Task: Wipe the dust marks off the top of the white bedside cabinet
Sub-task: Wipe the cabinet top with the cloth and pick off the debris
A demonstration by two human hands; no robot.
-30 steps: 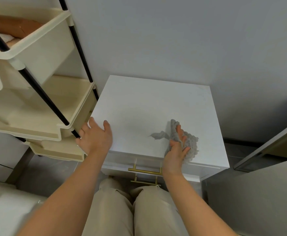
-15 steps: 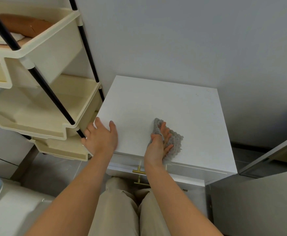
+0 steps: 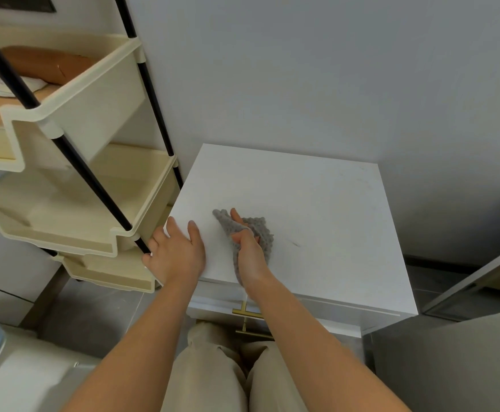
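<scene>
The right hand (image 3: 250, 254) clasps a grey cloth (image 3: 260, 233) bunched under its fingers, pressed on the cabinet (image 3: 317, 203) top. Just left, the left hand (image 3: 177, 254) lies flat and empty, bracing. The cloth looks soft, light and floppy; a gathered middle grip suits it.

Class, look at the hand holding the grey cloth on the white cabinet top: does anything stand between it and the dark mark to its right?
Nothing visible does. The right hand grips the grey knobbly cloth on the white bedside cabinet top; only bare white surface separates it from the short dark mark. The left hand rests at the cabinet's left edge, away from that path.
</scene>
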